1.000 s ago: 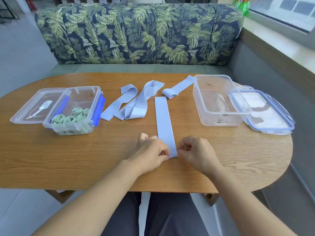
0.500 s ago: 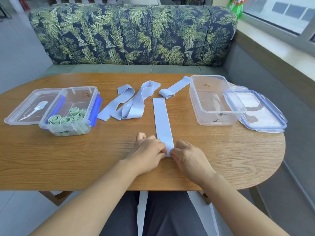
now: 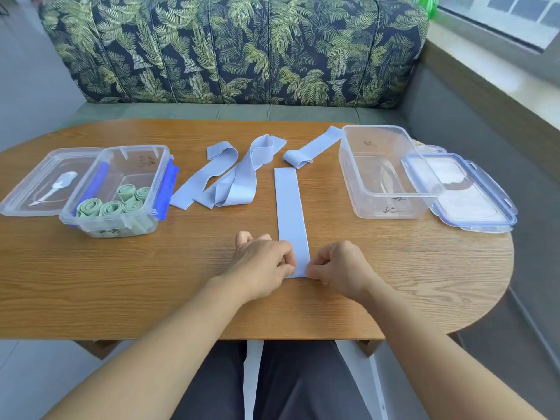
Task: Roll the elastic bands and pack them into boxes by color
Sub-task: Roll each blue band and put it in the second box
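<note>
1. Pinching the near end of the flat blue band (image 3: 289, 207) on the desk (image 3: 121, 283), my left hand (image 3: 263, 262) and right hand (image 3: 339, 265) each had fingers (image 3: 287, 259) clenched on one corner.
2. Green rolls (image 3: 112, 206) sat in the left box (image 3: 138, 160); the right box (image 3: 375, 140) stood apart from the band.

Pale blue bands (image 3: 291, 213), green rolls (image 3: 112, 204), palm-leaf sofa (image 3: 233, 50), wood-grain table (image 3: 121, 277)

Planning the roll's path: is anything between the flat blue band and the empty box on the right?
Nothing visible does. Only bare table separates the flat blue band, pinched at its near end by the left hand and right hand, from the empty box. The box is open; its lid lies beyond it.
</note>
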`<action>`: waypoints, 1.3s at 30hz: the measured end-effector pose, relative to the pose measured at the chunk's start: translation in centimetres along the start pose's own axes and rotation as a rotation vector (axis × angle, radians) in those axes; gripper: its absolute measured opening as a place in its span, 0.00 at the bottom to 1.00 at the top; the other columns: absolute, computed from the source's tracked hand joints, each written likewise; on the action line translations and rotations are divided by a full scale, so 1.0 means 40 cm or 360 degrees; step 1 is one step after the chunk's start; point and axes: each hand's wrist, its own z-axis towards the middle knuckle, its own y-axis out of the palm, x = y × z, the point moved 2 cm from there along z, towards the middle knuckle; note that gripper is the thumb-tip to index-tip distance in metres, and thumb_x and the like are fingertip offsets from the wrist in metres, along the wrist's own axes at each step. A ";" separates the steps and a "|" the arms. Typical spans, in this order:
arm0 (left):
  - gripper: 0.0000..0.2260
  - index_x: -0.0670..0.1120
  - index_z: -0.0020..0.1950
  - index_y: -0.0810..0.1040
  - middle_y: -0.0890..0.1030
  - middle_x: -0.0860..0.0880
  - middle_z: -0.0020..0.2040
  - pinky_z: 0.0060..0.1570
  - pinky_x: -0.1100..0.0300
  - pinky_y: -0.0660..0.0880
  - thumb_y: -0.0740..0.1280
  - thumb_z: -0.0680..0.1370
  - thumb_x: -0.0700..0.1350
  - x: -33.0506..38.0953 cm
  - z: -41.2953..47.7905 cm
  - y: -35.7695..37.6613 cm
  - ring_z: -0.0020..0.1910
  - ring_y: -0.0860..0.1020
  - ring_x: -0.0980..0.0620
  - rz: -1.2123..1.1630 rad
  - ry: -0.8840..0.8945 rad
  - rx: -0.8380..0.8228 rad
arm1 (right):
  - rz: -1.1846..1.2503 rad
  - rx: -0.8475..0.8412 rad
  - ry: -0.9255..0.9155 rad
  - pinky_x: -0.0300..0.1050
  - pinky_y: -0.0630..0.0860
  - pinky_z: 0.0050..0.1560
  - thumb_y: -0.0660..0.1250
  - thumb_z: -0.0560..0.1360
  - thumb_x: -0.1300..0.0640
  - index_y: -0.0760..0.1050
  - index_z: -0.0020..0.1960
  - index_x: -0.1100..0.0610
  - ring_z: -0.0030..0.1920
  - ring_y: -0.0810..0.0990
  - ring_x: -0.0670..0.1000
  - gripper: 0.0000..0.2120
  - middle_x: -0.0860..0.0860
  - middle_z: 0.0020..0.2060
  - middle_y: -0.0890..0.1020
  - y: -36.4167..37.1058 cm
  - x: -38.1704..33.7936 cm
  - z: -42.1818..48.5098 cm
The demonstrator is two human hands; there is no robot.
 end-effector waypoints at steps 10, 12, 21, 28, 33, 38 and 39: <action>0.06 0.53 0.44 0.79 0.76 0.56 0.41 0.54 0.54 0.59 0.64 0.78 0.45 0.022 0.020 -0.008 0.49 0.69 0.55 0.0382 0.0356 0.0141 | 0.0096 -0.0109 0.0197 0.43 0.76 0.33 0.73 0.69 0.65 0.76 0.33 0.60 0.25 0.73 0.51 0.08 0.54 0.24 0.78 -0.018 -0.020 0.018; 0.07 0.53 0.44 0.79 0.78 0.56 0.41 0.55 0.55 0.60 0.63 0.79 0.44 0.016 0.012 0.004 0.47 0.72 0.55 0.0352 0.0482 0.0187 | 0.0091 -0.0144 0.0200 0.42 0.75 0.33 0.73 0.69 0.65 0.76 0.33 0.60 0.25 0.73 0.50 0.09 0.54 0.25 0.78 -0.022 -0.024 0.019; 0.06 0.54 0.53 0.83 0.79 0.58 0.48 0.50 0.61 0.52 0.68 0.78 0.49 -0.031 -0.015 0.041 0.49 0.71 0.59 0.0124 0.0488 0.0318 | 0.0234 0.0058 0.0063 0.44 0.76 0.34 0.69 0.72 0.64 0.81 0.40 0.65 0.27 0.74 0.47 0.04 0.51 0.27 0.78 -0.023 0.008 -0.016; 0.05 0.55 0.52 0.83 0.80 0.59 0.49 0.51 0.61 0.52 0.68 0.78 0.48 -0.038 -0.008 0.048 0.50 0.73 0.60 0.0057 0.0447 0.0326 | -0.0168 0.0414 -0.0571 0.38 0.74 0.43 0.73 0.72 0.62 0.85 0.47 0.55 0.38 0.76 0.44 0.06 0.44 0.40 0.77 0.020 0.019 -0.058; 0.06 0.55 0.52 0.82 0.80 0.59 0.49 0.53 0.59 0.55 0.67 0.79 0.49 -0.037 -0.013 0.048 0.50 0.73 0.60 0.0053 0.0451 0.0321 | -0.0239 0.0413 -0.0644 0.50 0.79 0.43 0.74 0.71 0.62 0.85 0.45 0.56 0.39 0.79 0.48 0.04 0.47 0.41 0.79 0.032 0.020 -0.048; 0.06 0.55 0.53 0.83 0.78 0.60 0.46 0.56 0.57 0.56 0.67 0.79 0.49 -0.040 -0.021 0.053 0.49 0.71 0.61 0.0000 0.0449 0.0319 | -0.0257 0.0374 -0.0609 0.42 0.74 0.42 0.72 0.72 0.62 0.84 0.44 0.56 0.38 0.77 0.46 0.03 0.46 0.40 0.78 0.030 0.018 -0.049; 0.06 0.55 0.52 0.83 0.78 0.60 0.45 0.55 0.57 0.55 0.67 0.79 0.49 -0.040 -0.022 0.053 0.48 0.71 0.61 -0.0014 0.0455 0.0341 | -0.0237 0.0348 -0.0569 0.36 0.71 0.42 0.72 0.73 0.62 0.84 0.44 0.56 0.38 0.75 0.44 0.04 0.45 0.39 0.77 0.029 0.019 -0.047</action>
